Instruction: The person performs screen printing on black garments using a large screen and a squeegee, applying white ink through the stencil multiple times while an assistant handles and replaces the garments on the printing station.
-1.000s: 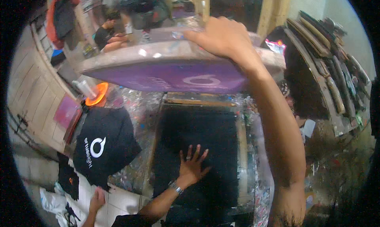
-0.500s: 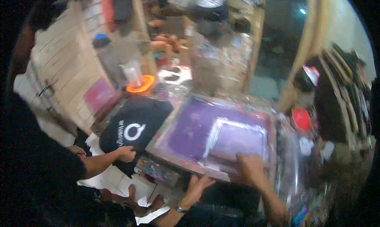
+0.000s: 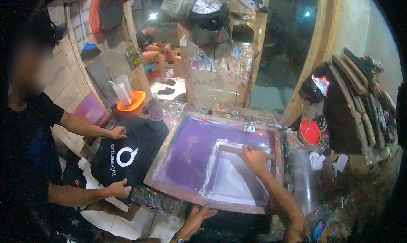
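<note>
A wooden-framed printing screen (image 3: 169, 160) with purple mesh lies on the table in front of me. My right hand (image 3: 254, 159) grips the wooden handle of a squeegee (image 3: 228, 149) toward the far side of a rectangle outlined in white ink (image 3: 206, 179). Below the squeegee the mesh inside that rectangle looks pale. At the near edge of the screen frame my left hand (image 3: 198, 219) is open, its fingers spread beside or against the wood; exact contact is hard to tell. What lies under the screen is hidden.
Left of the screen, a co-worker's two hands (image 3: 118, 133) hold a black printed shirt (image 3: 137, 137). An orange bowl (image 3: 135, 106) with a clear cup sits behind it. To the right are a red paint bowl (image 3: 310, 133) and a clear roll (image 3: 303, 179). Wooden frames (image 3: 349, 73) lean by the wall.
My right hand has moved the squeegee from the near part of the screen toward its far side. The co-worker's hands now hold the shirt at two corners. The view has shifted.
</note>
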A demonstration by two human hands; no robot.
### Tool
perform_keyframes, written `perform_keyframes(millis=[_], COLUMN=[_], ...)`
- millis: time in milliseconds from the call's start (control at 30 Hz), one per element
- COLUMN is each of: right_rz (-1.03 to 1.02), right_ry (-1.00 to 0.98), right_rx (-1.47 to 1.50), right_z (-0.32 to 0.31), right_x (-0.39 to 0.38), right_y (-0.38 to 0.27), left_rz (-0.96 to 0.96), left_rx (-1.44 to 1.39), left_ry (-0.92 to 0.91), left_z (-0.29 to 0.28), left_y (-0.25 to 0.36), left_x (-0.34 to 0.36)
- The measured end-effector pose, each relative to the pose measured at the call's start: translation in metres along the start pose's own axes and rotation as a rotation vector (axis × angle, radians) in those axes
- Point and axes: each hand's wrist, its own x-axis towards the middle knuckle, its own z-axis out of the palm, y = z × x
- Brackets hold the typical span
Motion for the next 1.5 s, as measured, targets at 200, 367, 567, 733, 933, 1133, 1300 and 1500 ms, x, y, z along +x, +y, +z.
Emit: perform_keyframes(millis=[200,367,567,733,933,1133,1300,1500], right_rz=[-0.12,-0.108,-0.036,-0.213,-0.08,-0.097,0.125,0.476], right_ry=[-0.459,-0.609,-0.78,-0.474,-0.52,-0.217,-0.147,-0.328], right_rx=[0.245,0.187,0.182,0.331,0.232,0.097,-0.068,-0.102], right_z=[-0.054,-0.111,-0.121,-0.067,-0.025,-0.031,-0.016,-0.052], right_x=[-0.051,-0.056,-0.038,-0.031,-0.01,0.006,-0.036,-0.111], right_y=[-0.014,-0.055,-0.056,-0.019,-0.005,0.006,-0.019,-0.098], left_rz=[-0.036,-0.057,-0.065,0.061,-0.097,0.61,0.964,1.021], left_rx=[0.081,0.177,0.117,0.233,0.491,0.498,0.777,0.758], left_ry=[-0.105,-0.117,-0.027,-0.028,-0.087,-0.478,-0.711,-0.781], left_z=[-0.026,-0.038,-0.032,-0.031,-0.025,-0.001,0.028,0.019], left_y=[-0.021,-0.047,-0.056,-0.061,0.016,0.158,0.202,0.215], left_x=[0.021,0.045,0.049,0.042,-0.004,-0.101,-0.085,-0.073])
